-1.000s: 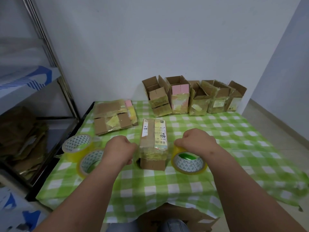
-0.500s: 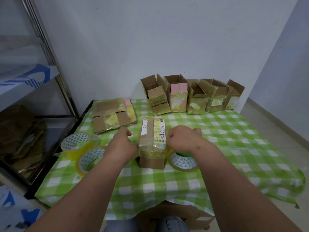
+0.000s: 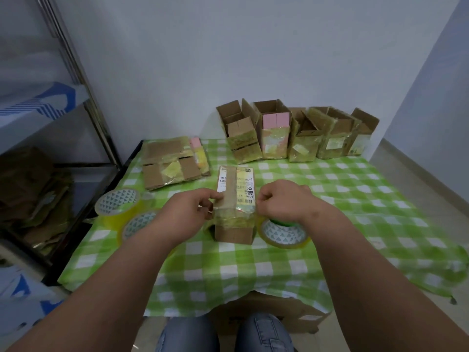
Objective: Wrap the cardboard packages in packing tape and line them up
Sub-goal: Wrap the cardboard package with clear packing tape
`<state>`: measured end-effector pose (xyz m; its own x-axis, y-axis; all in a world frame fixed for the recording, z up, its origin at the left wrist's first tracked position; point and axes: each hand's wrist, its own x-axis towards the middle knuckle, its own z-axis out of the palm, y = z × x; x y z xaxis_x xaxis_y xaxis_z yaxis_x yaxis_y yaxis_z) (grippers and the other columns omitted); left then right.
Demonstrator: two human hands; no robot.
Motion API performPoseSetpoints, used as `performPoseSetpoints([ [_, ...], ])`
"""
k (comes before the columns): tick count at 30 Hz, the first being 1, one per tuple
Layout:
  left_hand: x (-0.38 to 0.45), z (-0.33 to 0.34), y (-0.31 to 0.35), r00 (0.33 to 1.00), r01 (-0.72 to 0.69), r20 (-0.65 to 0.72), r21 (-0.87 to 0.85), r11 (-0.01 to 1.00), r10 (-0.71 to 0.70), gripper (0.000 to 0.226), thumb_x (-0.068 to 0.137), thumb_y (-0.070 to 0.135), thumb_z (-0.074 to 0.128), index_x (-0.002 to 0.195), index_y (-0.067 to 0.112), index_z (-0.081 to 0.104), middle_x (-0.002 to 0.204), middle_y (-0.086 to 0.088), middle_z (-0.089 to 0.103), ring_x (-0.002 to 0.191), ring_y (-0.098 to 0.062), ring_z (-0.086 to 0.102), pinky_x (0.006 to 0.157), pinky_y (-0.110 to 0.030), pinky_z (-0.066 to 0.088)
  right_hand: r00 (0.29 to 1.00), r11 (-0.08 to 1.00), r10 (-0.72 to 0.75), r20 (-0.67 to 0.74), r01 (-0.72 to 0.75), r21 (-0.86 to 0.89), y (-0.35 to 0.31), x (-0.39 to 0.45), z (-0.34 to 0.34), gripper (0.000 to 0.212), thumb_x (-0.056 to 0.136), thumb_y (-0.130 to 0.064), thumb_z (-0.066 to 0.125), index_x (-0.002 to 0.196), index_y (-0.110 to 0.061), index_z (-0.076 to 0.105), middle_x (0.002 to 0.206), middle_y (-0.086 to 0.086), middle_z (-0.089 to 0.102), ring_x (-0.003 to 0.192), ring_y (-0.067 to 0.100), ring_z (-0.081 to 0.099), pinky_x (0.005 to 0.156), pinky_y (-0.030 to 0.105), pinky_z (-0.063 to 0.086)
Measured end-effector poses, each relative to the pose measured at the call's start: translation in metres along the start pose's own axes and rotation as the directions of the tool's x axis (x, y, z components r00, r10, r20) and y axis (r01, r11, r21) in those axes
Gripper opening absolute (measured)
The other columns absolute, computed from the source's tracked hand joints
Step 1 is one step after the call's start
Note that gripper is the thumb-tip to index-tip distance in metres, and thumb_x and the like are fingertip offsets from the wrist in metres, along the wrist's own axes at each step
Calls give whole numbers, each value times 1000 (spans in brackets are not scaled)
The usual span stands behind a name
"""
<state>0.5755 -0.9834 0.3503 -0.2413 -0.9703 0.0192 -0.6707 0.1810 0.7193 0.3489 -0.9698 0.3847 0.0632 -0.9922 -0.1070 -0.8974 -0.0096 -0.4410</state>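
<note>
A cardboard package (image 3: 234, 199) with white and yellow labels lies in the middle of the green checked table (image 3: 253, 270), its near half banded in yellowish tape. My left hand (image 3: 187, 212) grips the package's left edge, thumb and forefinger on its top. My right hand (image 3: 281, 201) is at the right edge with curled fingers, pinching the tape there. Just below that wrist a roll of packing tape (image 3: 283, 233) lies flat on the cloth, touching the package's right side.
Several taped open boxes (image 3: 304, 141) stand in a row along the back wall. Flattened taped cardboard (image 3: 170, 163) lies at the back left. Two more tape rolls (image 3: 118, 207) (image 3: 138, 224) sit left of my left arm. A metal shelf (image 3: 83, 97) borders the table's left side.
My right hand has let the tape roll down flat on the table and moved left to the package's right edge. My left hand has shifted up onto the package's top left edge.
</note>
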Motion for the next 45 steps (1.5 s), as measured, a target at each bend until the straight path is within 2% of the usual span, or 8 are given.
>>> performPoseSetpoints([
  [6,5,3,-4,999,-41,-24,49,998,42,40,84,14,74,115,38,68,93,16,64,82,-8,62,73,-22,46,999,998,6,-39,-8,-70,-3,0,4,14,73,-36,66,71,-26,57,74,-11,63,75,6,55,82,37,26],
  [17,9,18,-10,987,-88,-123,93,992,99,30,83,19,75,110,33,71,80,18,61,75,3,55,66,-16,41,988,954,-40,-146,-5,-299,-9,0,17,30,79,-42,63,69,-29,38,78,-10,55,73,14,51,81,40,31],
  [25,9,17,-11,993,-85,-65,127,988,94,38,89,16,61,121,35,67,93,20,64,77,-1,59,65,-15,41,999,997,-37,-5,37,-72,-6,-6,2,25,80,-54,60,59,-43,50,68,-15,51,67,1,43,77,36,33],
  [29,9,15,-5,992,-113,-38,173,978,121,26,84,40,70,109,35,63,85,17,59,76,-2,56,62,-20,40,990,966,-41,-137,4,-259,-7,-3,14,40,80,-64,60,65,-32,42,70,-12,53,69,9,49,78,37,36],
  [33,9,25,-6,983,-86,-139,203,975,116,24,83,32,75,102,32,62,76,16,53,70,-2,51,55,-21,33,981,929,-75,-178,4,-370,-8,1,22,35,81,-67,57,88,-32,57,79,-11,57,79,15,54,80,39,30],
  [35,9,30,-8,977,-82,-174,222,972,122,23,83,32,75,102,33,63,72,18,51,67,2,48,53,-19,29,977,907,-82,-195,-7,-421,-8,3,26,34,81,-64,57,83,-30,53,75,-11,51,78,17,52,78,39,26],
  [39,9,32,-7,974,-107,-167,267,958,155,25,84,33,73,106,32,61,71,20,49,65,0,45,52,-18,28,971,883,-94,-221,-21,-469,-9,6,30,37,81,-56,58,68,-27,41,69,-10,46,75,19,53,75,38,23],
  [45,9,35,-8,978,-109,-144,268,957,151,48,85,33,72,130,38,55,74,23,43,76,-10,47,58,-23,32,971,887,-95,-220,-18,-462,-9,7,31,39,80,-56,60,67,-28,37,69,-10,44,74,20,51,74,39,25],
])
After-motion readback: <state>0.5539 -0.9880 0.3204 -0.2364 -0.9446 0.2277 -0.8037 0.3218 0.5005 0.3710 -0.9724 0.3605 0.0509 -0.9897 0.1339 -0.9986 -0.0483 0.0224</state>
